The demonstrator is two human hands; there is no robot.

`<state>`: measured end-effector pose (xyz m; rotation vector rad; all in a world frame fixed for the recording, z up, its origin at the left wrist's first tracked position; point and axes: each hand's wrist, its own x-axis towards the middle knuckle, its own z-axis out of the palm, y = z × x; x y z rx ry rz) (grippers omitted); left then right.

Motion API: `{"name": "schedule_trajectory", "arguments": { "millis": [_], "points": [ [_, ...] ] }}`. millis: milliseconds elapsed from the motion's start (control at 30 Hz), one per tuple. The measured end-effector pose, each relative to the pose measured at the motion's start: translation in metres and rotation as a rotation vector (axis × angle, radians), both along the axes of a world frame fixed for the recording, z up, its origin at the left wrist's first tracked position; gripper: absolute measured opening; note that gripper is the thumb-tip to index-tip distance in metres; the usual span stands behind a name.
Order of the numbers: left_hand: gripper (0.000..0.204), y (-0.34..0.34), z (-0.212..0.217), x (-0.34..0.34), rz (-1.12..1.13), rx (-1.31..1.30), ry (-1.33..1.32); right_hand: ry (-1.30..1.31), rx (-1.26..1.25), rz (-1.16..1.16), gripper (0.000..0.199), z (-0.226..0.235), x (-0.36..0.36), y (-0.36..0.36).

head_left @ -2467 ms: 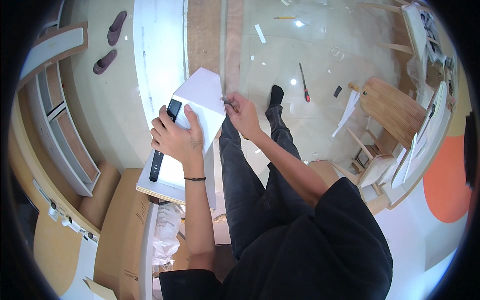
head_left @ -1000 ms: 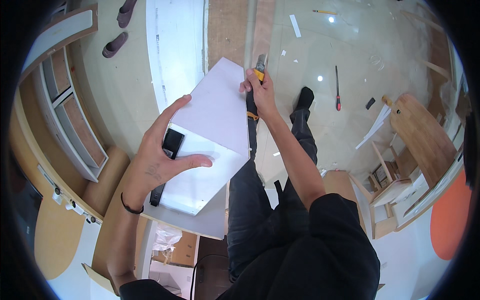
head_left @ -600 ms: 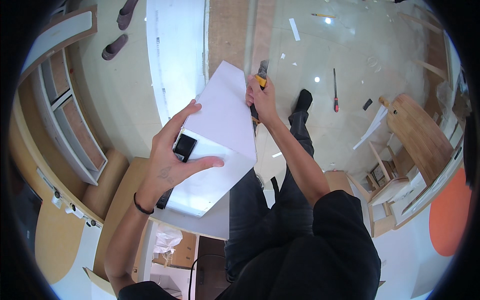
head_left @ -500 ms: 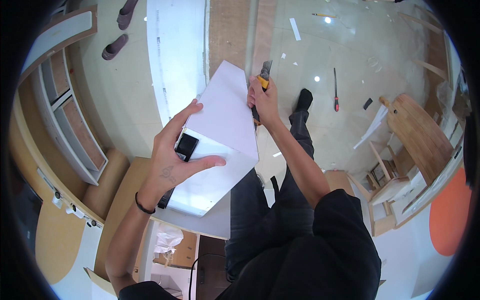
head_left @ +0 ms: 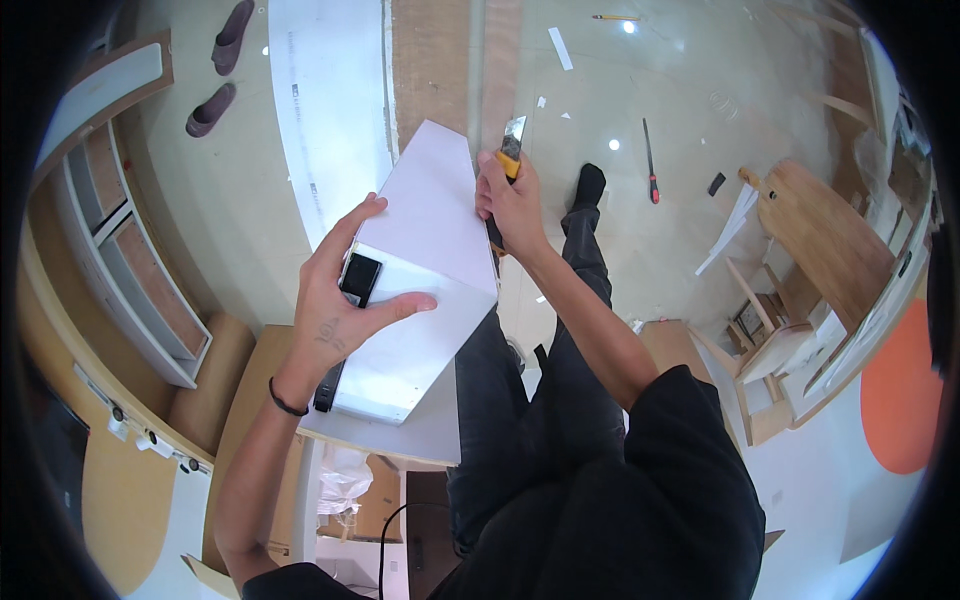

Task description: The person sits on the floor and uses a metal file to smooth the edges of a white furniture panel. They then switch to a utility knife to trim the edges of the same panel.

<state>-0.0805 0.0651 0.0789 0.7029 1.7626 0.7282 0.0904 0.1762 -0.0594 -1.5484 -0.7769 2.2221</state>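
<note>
A white box-like piece [head_left: 432, 200] with angled faces rests on a pale board [head_left: 430, 410] beside my left thigh. My left hand [head_left: 345, 300] grips its left side, fingers along the far edge and thumb across the near face. A black block-shaped thing [head_left: 360, 278] shows between thumb and fingers, against the white face; its kind is unclear. In my right hand [head_left: 512, 205] is a black and yellow utility knife [head_left: 510, 160], blade out and pointing away from me. That hand is close against the piece's right edge; whether the knife touches it is hidden.
Long white and brown boards [head_left: 335, 110] lie ahead on the tiled floor. To the right are a red-handled file [head_left: 650, 165], a pencil [head_left: 615, 17], scraps and a wooden board [head_left: 825, 250]. Slippers [head_left: 210, 110] and an open-fronted white unit [head_left: 135, 250] are on the left.
The whole view has shifted slightly, so floor things appear further left and up. My right hand has turned the knife a little, and its blade now catches the light. My left hand keeps its grip.
</note>
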Motion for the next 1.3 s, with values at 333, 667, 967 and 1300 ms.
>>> {"name": "schedule_trajectory", "arguments": {
  "millis": [333,667,967,1300],
  "points": [
    [0.09,0.0,0.001,0.0,-0.03,0.004,0.003,-0.027,-0.016,-0.027,0.023,0.035,-0.002,0.002],
    [0.088,0.001,0.003,0.0,-0.017,-0.022,-0.004,-0.019,-0.008,-0.074,0.022,0.066,-0.002,0.0],
    [0.089,0.001,0.004,0.001,-0.037,-0.02,0.026,-0.022,-0.003,-0.056,0.023,0.094,0.0,0.001],
    [0.089,0.0,0.005,0.001,-0.029,-0.021,0.009,-0.014,0.021,-0.069,0.023,0.118,0.001,-0.002]
  ]
}}
